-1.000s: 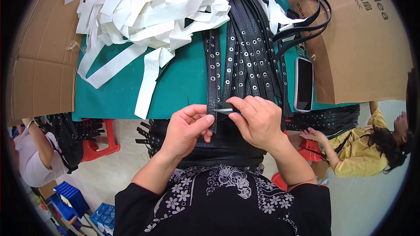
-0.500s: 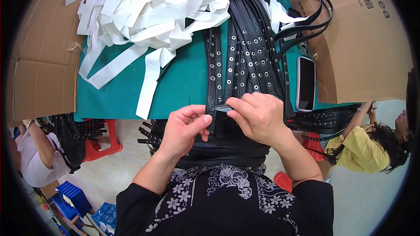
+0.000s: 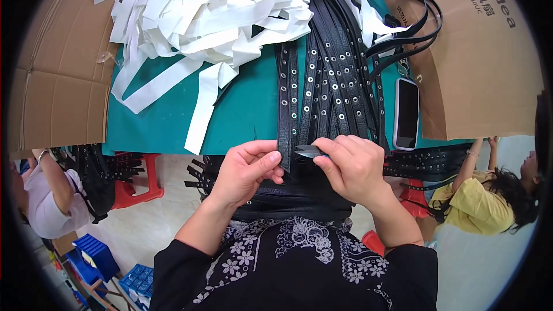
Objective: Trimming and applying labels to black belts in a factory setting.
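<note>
My left hand (image 3: 246, 171) pinches the near end of a black leather strap (image 3: 284, 124) between thumb and fingers, at the table's front edge. The strap has metal eyelets farther up. My right hand (image 3: 356, 170) is closed round small thread snips (image 3: 309, 151), whose two pointed blades stand slightly apart and point left at the strap. A small gap lies between the blade tips and the strap. More black eyeletted straps (image 3: 341, 83) lie side by side on the green table (image 3: 155, 132), running away from me just beyond my right hand.
A heap of white strips (image 3: 201, 11) covers the far left. A phone (image 3: 406, 114) lies right of the straps, near black looped straps (image 3: 432, 8). Cardboard flaps (image 3: 63, 80) flank the table. One person in yellow (image 3: 481, 204) sits at right, another in pale clothing (image 3: 55, 198) at left.
The snips have drawn back to the right from the strap, and their blades have come apart. My left hand keeps its pinch on the strap end. The whole view has shifted slightly.
</note>
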A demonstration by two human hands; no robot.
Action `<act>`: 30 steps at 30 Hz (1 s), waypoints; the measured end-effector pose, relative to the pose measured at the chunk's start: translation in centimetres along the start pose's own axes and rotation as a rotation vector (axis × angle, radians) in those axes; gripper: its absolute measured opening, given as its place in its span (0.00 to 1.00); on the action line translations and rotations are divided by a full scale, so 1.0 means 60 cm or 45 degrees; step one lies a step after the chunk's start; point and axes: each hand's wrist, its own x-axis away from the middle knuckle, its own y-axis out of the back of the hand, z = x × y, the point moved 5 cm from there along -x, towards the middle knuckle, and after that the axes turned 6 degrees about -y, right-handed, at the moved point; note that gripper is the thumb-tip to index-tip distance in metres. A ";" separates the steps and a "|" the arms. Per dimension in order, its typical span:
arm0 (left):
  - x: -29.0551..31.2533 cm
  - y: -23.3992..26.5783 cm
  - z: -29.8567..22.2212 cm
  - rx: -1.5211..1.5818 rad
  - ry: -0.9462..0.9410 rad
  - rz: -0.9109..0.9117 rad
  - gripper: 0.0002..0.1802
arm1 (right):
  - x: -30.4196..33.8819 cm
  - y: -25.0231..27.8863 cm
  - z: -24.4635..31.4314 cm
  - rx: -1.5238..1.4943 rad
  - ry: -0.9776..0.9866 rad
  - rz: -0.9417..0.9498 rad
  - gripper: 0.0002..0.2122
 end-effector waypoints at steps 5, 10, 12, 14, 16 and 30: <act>0.001 0.003 0.003 -0.096 -0.052 0.053 0.11 | 0.004 0.002 0.005 0.114 -0.012 0.005 0.08; 0.000 0.000 0.000 -0.186 -0.140 -0.014 0.10 | 0.001 -0.003 0.008 0.157 0.002 0.000 0.08; -0.001 0.004 0.002 -0.183 -0.135 -0.012 0.10 | -0.001 -0.002 0.010 0.160 0.024 -0.041 0.08; -0.003 0.007 0.003 -0.182 -0.133 -0.014 0.10 | -0.003 -0.002 0.009 0.148 0.022 -0.060 0.09; -0.003 0.008 0.006 -0.096 -0.088 0.002 0.10 | -0.004 0.000 0.008 0.134 0.021 -0.074 0.09; 0.004 0.007 -0.002 -0.103 -0.034 -0.009 0.08 | -0.003 -0.008 0.014 0.084 0.112 0.035 0.09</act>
